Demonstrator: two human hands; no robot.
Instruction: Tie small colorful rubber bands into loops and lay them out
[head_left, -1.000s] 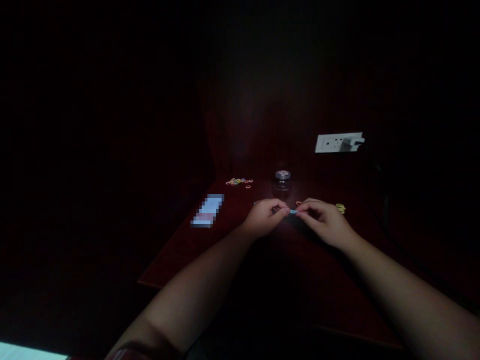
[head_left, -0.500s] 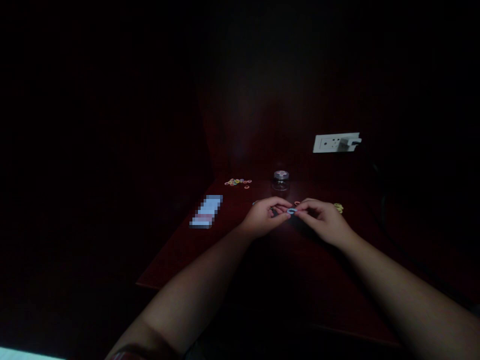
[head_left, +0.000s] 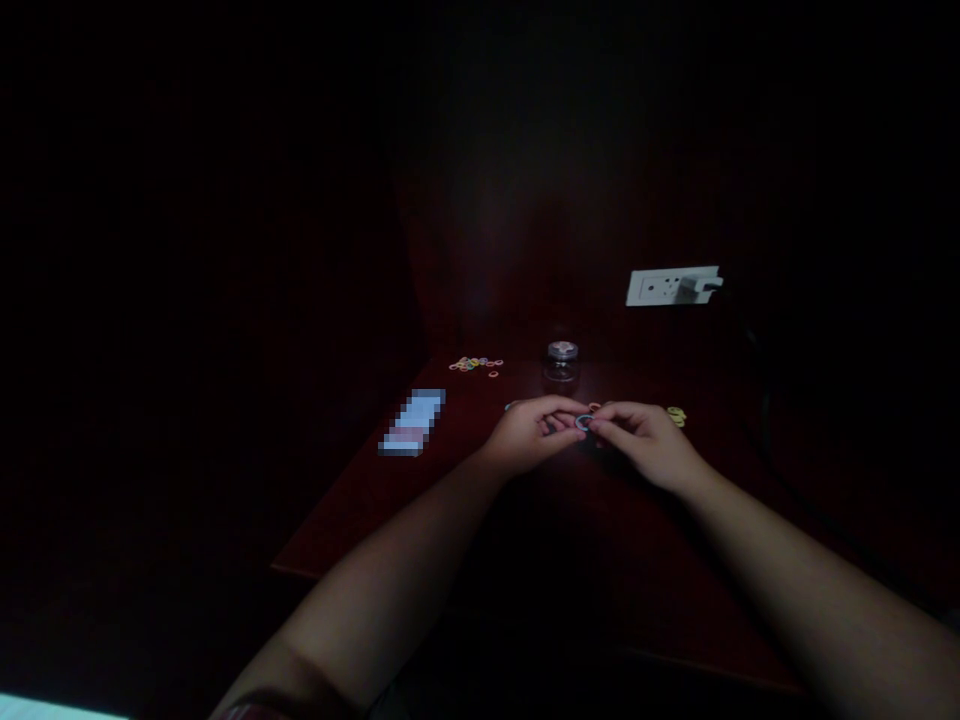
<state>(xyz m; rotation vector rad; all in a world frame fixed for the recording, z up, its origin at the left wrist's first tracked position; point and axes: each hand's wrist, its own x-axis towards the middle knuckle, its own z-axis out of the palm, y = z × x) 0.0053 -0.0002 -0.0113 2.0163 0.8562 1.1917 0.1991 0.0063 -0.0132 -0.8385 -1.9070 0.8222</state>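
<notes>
Blue ring (head_left: pixel 577 420) is held up between the two hands, just below and right of frame center, over the dark red counter (head_left: pixel 352 525). Right hand (head_left: pixel 645 440): thumb and index pinching the ring's right side. Left hand (head_left: pixel 525 435): thumb and index parted at the ring's left side, other fingers curled; too dim to tell for sure whether they grip it. Orange ring (head_left: pixel 595 407) lies just beyond the right fingertips; yellow rings (head_left: pixel 676 416) sit beside the right hand, toward center right. Clear jar (head_left: pixel 562 372), lidded and upright, stands behind the hands near frame center. Pile of multicolored rings (head_left: pixel 471 365) left of the jar. Pixelated pale rectangle (head_left: pixel 414 422) on the counter, left of the left hand. White wall socket (head_left: pixel 649 288) at right, above counter level, plug (head_left: pixel 703 287) in it, dark cable hanging down.
</notes>
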